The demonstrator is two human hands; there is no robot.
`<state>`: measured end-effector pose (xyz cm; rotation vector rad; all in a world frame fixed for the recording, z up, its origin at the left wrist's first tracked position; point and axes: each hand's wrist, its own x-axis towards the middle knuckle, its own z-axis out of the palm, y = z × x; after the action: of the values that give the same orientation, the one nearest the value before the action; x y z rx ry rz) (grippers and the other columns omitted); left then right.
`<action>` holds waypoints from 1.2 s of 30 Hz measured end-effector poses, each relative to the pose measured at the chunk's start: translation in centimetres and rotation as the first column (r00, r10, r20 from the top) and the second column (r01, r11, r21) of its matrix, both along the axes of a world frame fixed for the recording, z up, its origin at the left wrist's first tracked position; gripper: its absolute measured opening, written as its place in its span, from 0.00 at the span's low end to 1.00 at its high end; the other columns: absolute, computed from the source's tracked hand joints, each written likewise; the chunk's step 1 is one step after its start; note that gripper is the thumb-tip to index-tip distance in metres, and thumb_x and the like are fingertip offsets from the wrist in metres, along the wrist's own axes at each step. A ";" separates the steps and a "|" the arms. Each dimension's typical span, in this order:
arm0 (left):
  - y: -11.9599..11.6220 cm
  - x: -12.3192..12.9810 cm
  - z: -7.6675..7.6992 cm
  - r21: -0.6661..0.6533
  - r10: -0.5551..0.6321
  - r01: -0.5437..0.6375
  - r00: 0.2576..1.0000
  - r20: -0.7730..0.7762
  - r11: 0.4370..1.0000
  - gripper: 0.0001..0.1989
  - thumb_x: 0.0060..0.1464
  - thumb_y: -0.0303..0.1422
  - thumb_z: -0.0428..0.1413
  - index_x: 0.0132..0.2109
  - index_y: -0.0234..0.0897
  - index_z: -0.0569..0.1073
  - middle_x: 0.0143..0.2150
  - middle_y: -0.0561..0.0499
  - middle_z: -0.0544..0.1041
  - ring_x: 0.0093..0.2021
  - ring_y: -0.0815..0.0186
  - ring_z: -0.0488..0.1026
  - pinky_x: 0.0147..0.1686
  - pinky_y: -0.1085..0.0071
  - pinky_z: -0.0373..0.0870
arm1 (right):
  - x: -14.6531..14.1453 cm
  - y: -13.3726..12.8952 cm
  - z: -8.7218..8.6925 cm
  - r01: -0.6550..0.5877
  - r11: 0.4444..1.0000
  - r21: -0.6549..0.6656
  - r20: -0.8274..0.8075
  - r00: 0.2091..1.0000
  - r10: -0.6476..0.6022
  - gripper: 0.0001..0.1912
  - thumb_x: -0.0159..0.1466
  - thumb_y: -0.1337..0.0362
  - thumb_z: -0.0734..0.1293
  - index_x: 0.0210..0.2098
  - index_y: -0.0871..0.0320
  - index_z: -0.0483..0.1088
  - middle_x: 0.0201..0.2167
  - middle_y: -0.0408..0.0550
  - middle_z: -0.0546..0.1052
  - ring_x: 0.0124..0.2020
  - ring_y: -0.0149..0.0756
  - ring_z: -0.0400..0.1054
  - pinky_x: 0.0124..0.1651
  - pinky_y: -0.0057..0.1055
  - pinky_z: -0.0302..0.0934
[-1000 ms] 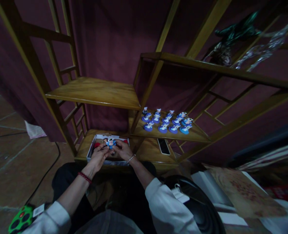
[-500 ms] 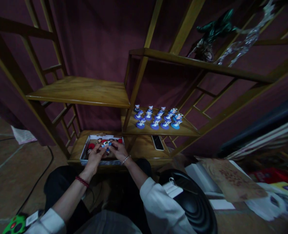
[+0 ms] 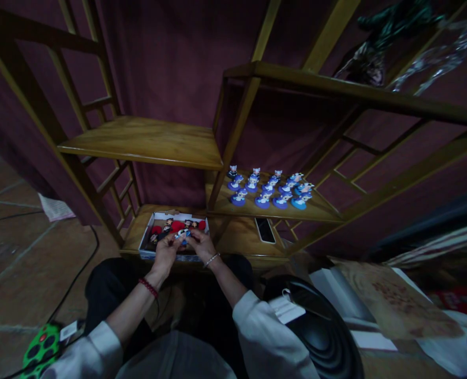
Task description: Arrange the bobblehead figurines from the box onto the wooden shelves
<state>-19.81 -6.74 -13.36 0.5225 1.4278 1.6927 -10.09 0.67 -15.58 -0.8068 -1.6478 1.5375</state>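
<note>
Between my fingertips is a small blue-and-white figurine (image 3: 183,233), held over the front of an open box. My left hand (image 3: 166,253) pinches it from the left, and my right hand (image 3: 202,246) grips its right side. The shallow white box (image 3: 146,238) stands on the lowest shelf, with several red-and-dark figurines (image 3: 168,225) lying in it. To the right, on a slightly higher shelf, several purple-and-white figurines (image 3: 264,198) stand in rows on round bases, with a few lighter blue ones (image 3: 301,200) at the right end.
A phone (image 3: 265,230) lies on the low shelf right of the box. Wooden uprights (image 3: 233,131) and a middle shelf (image 3: 142,141) frame the space above. A black rounded object (image 3: 316,337) and a cardboard piece (image 3: 395,300) are at lower right; a green spotted object (image 3: 41,350) is at lower left.
The view has swung a little to the right's opposite side in frame, so shelf and box appear shifted rightward. Both hands stay on the figurine, now nearer the box's front, uncovering more red figurines.
</note>
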 end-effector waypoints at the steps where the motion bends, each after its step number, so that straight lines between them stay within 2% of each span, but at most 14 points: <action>1: 0.0 0.1 0.0 0.003 0.008 -0.008 1.000 0.008 1.000 0.22 0.30 0.42 0.65 0.32 0.31 0.74 0.27 0.53 0.73 0.26 0.71 0.67 0.27 0.72 0.70 | 0.0 0.0 -0.1 0.004 1.000 0.011 0.003 1.000 -0.004 0.13 0.51 0.57 0.68 0.34 0.56 0.72 0.34 0.44 0.78 0.39 0.39 0.71 0.47 0.37 0.63; 5: 0.1 0.6 0.1 0.014 0.036 -0.037 0.999 0.041 0.999 0.22 0.29 0.42 0.65 0.32 0.32 0.73 0.25 0.56 0.70 0.25 0.72 0.67 0.28 0.72 0.70 | 0.2 0.1 -0.5 0.009 0.999 0.051 0.015 1.000 -0.009 0.13 0.53 0.58 0.67 0.36 0.56 0.72 0.35 0.44 0.77 0.40 0.39 0.71 0.48 0.37 0.62; 9: 0.0 0.9 -0.3 0.021 0.035 -0.036 0.997 0.070 0.999 0.23 0.30 0.42 0.64 0.34 0.32 0.72 0.28 0.54 0.72 0.27 0.71 0.68 0.31 0.71 0.70 | 0.4 0.3 -1.3 -0.008 0.999 0.053 0.042 0.999 0.006 0.15 0.52 0.59 0.66 0.39 0.56 0.71 0.38 0.45 0.77 0.42 0.39 0.71 0.50 0.38 0.61; 14: -0.4 0.8 -0.9 -0.009 0.010 -0.010 0.994 0.111 1.000 0.19 0.33 0.34 0.64 0.37 0.33 0.72 0.32 0.52 0.73 0.30 0.69 0.70 0.35 0.69 0.69 | 0.6 -0.1 -1.9 -0.029 1.000 0.005 0.032 0.999 0.029 0.17 0.53 0.62 0.65 0.43 0.55 0.70 0.41 0.46 0.77 0.44 0.39 0.70 0.52 0.40 0.60; 18: -0.5 0.8 -0.9 -0.055 0.042 -0.037 0.995 0.092 0.998 0.15 0.35 0.28 0.61 0.36 0.33 0.72 0.28 0.54 0.72 0.27 0.71 0.69 0.32 0.71 0.69 | 0.7 -0.6 -1.4 -0.041 0.999 0.012 0.028 0.999 0.041 0.19 0.53 0.65 0.65 0.45 0.55 0.69 0.42 0.46 0.76 0.45 0.38 0.70 0.51 0.39 0.61; 24: -0.6 0.9 -0.5 -0.077 0.051 -0.048 0.998 0.027 0.996 0.14 0.36 0.24 0.57 0.36 0.33 0.72 0.26 0.56 0.71 0.22 0.74 0.66 0.25 0.76 0.65 | 0.8 -0.9 -0.9 -0.037 0.999 0.022 0.053 0.998 0.036 0.19 0.53 0.64 0.66 0.45 0.53 0.69 0.43 0.44 0.75 0.45 0.37 0.69 0.52 0.38 0.61; 29: -0.5 1.0 -0.1 -0.074 0.037 -0.037 0.999 -0.004 0.997 0.15 0.35 0.25 0.58 0.36 0.33 0.72 0.25 0.57 0.71 0.21 0.74 0.65 0.24 0.76 0.64 | 1.1 -0.6 -0.9 -0.010 1.000 0.004 0.054 0.998 0.010 0.18 0.50 0.60 0.69 0.41 0.55 0.70 0.37 0.44 0.77 0.41 0.38 0.71 0.49 0.37 0.62; 36: -0.4 1.9 0.6 -0.033 -0.001 0.003 0.999 0.038 0.999 0.15 0.33 0.30 0.60 0.33 0.34 0.70 0.26 0.57 0.69 0.25 0.73 0.66 0.27 0.74 0.66 | 2.4 -0.2 0.4 -0.002 0.998 0.057 0.061 0.998 -0.002 0.17 0.52 0.59 0.68 0.40 0.55 0.70 0.39 0.45 0.76 0.42 0.37 0.70 0.48 0.36 0.63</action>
<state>-17.89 -7.10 -12.80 0.4711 1.4253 1.6659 -7.73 0.42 -15.20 -0.8310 -1.7279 1.4726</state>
